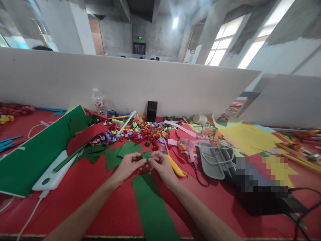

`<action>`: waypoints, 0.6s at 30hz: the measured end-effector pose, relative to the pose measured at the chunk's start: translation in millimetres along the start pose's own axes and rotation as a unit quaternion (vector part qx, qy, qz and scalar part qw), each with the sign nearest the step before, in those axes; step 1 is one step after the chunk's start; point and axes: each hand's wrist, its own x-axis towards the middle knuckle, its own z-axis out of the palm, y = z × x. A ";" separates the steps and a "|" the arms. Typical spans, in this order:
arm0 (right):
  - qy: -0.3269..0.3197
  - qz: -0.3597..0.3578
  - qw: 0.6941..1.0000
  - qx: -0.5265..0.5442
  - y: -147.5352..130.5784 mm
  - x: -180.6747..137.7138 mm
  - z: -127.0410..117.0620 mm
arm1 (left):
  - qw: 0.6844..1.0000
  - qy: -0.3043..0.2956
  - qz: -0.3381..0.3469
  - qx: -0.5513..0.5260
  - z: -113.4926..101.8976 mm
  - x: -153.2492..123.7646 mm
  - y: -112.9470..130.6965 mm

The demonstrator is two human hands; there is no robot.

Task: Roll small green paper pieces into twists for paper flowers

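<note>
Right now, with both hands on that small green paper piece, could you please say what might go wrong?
The small green paper piece, pinched between the left hand and right hand, could crease or slip. The pink plastic glue gun to their right could burn if hot. The long green paper strip, reaching the red table's near edge, could shift.

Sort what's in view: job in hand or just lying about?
Likely in the job:
small green paper piece, held
long green paper strip
loose green paper sheets

Apparently lying about:
clear plastic bottle
black rectangular phone
flat yellow paper sheets
</note>
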 end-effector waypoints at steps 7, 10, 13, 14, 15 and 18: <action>0.050 -0.164 0.954 -0.245 -8.7 -6.4 0.2 | 0.999 0.022 -0.011 -0.020 2.2 -1.4 -3.3; 0.025 -0.200 0.939 -0.277 -14.8 -7.1 -0.8 | 0.998 0.009 0.034 0.047 3.1 -4.5 -0.7; 0.010 -0.177 0.949 -0.259 -16.6 -5.9 -2.4 | 0.999 0.018 0.019 0.027 2.8 -5.5 0.6; 0.009 -0.163 0.955 -0.247 -16.3 -5.5 -3.0 | 1.000 0.017 0.001 0.001 2.5 -5.3 0.8; 0.008 -0.150 0.961 -0.232 -15.6 -5.0 -3.6 | 0.999 0.012 -0.020 -0.030 2.1 -5.0 1.0; -0.006 -0.119 0.975 -0.188 -13.1 -3.5 -5.5 | 0.990 -0.020 -0.070 -0.120 1.4 -4.3 2.0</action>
